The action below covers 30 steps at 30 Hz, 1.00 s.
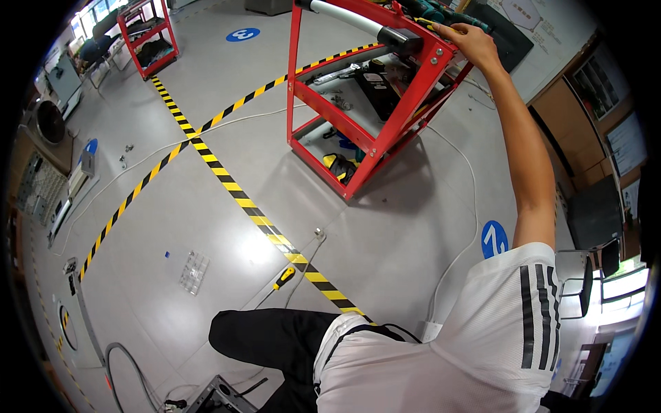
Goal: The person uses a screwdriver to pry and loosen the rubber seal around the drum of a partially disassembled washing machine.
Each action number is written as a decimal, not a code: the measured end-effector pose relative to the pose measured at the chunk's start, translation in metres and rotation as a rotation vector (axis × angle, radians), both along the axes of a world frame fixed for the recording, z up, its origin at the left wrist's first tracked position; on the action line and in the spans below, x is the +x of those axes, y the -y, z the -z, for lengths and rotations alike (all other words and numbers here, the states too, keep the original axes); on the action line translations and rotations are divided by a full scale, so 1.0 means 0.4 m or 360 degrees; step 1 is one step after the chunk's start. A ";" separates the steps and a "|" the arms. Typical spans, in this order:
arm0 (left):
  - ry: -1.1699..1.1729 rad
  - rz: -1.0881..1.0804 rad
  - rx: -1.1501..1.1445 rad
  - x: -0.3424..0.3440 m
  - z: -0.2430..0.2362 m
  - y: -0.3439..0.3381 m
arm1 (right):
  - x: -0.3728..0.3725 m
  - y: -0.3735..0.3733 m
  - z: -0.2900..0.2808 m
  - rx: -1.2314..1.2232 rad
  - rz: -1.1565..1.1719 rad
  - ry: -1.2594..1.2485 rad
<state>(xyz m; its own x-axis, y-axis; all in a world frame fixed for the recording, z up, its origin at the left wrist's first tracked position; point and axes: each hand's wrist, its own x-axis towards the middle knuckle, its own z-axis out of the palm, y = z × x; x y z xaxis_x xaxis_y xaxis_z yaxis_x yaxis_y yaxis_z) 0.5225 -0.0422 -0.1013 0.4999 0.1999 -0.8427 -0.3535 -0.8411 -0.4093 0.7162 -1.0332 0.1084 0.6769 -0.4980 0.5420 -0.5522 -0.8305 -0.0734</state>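
Note:
My right arm stretches far forward to the top shelf of a red tool cart (387, 131). There my right hand (476, 45) has its fingers bent and drawn together over the corner of the shelf. By the fingertips lies a slim yellow-and-black tool (425, 23); its exact kind and how firmly I grip it are too small to tell. Teal-and-black power tools (435, 9) lie close beside the hand. My left hand is out of the picture. On the floor in front of my knee rests a screwdriver (284, 277) with a yellow-and-black handle.
A white cable (474, 186) runs over the floor past the cart to a power strip (431, 332). A clear compartment box (194, 272) lies left of the screwdriver. Black-and-yellow tape (237, 194) crosses the floor. An opened metal case (219, 396) is near my leg; another red cart (148, 41) stands far left.

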 end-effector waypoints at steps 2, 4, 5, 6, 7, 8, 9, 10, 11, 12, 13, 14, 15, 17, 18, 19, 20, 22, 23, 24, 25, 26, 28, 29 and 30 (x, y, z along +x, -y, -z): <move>-0.0008 0.0004 -0.0002 0.002 -0.006 0.001 | 0.004 0.003 0.002 0.0023 0.0015 0.0001; -0.0013 0.0013 -0.0015 0.006 -0.008 0.005 | 0.002 0.026 0.004 0.0034 0.0016 0.0018; -0.0018 0.0023 -0.0024 0.010 -0.005 0.010 | 0.003 0.046 0.003 0.0036 0.0007 0.0030; -0.0024 0.0027 -0.0030 0.013 -0.003 0.012 | 0.001 0.063 0.006 0.0036 -0.0003 0.0041; -0.0030 0.0034 -0.0036 0.016 0.001 0.013 | -0.003 0.079 0.015 -0.0022 0.0013 0.0099; -0.0031 0.0031 -0.0037 0.012 -0.002 0.010 | -0.003 0.062 0.020 -0.0015 0.0029 0.0087; -0.0018 0.0024 -0.0044 0.007 -0.007 0.008 | -0.006 0.030 0.019 -0.0007 0.0036 0.0079; -0.0007 0.0019 -0.0053 0.001 -0.010 0.006 | -0.003 0.004 0.017 0.0002 0.0041 0.0070; -0.0012 0.0008 -0.0061 0.003 -0.008 0.007 | -0.009 0.000 0.007 0.0043 0.0014 0.0063; -0.0022 0.0006 -0.0068 0.003 -0.006 0.004 | -0.010 0.005 0.009 0.0098 0.0001 0.0077; -0.0114 -0.0039 0.0044 0.011 -0.004 0.008 | -0.005 0.002 0.011 0.0147 -0.0017 0.0087; -0.0115 -0.0031 0.0063 0.008 0.003 -0.008 | 0.001 -0.002 0.010 0.0198 -0.0039 0.0097; -0.0114 -0.0025 0.0085 0.005 0.008 -0.030 | 0.006 -0.007 0.004 0.0164 -0.0002 0.0037; -0.0082 -0.0009 0.0008 0.003 0.017 -0.020 | -0.004 -0.008 -0.031 0.0141 0.0010 -0.0031; 0.0005 -0.0051 -0.0007 0.001 0.033 -0.022 | -0.010 0.000 -0.028 0.0138 0.0077 -0.0046; -0.0072 -0.0052 0.0108 -0.005 0.039 -0.024 | -0.009 -0.008 -0.004 0.0155 0.0063 -0.0041; -0.0149 -0.0049 0.0219 -0.004 0.039 -0.021 | -0.010 -0.015 0.018 0.0170 0.0051 -0.0034; 0.0019 -0.0073 0.0078 -0.002 0.029 0.042 | -0.013 0.015 -0.015 0.0143 0.0117 0.0004; -0.0011 -0.0036 0.0108 -0.013 0.035 0.014 | -0.009 0.003 -0.004 0.0238 0.0140 -0.0042; -0.0018 -0.0005 0.0127 -0.021 0.048 -0.010 | 0.003 -0.008 -0.006 0.0323 0.0156 -0.0064; -0.0005 -0.0020 0.0052 -0.032 0.070 -0.031 | -0.001 0.003 0.001 0.0197 0.0139 -0.0054; 0.0008 -0.0029 -0.0027 -0.046 0.094 -0.063 | -0.003 0.011 0.002 0.0117 0.0101 -0.0060; 0.0046 -0.0137 -0.0096 -0.056 0.095 -0.083 | -0.001 -0.012 0.010 -0.0002 0.0035 -0.0076; 0.0016 -0.0025 -0.0073 -0.076 0.109 -0.106 | 0.016 -0.022 0.017 -0.0068 0.0025 -0.0075; -0.0020 0.0099 -0.0050 -0.088 0.111 -0.134 | 0.021 -0.035 0.028 -0.0132 0.0025 -0.0080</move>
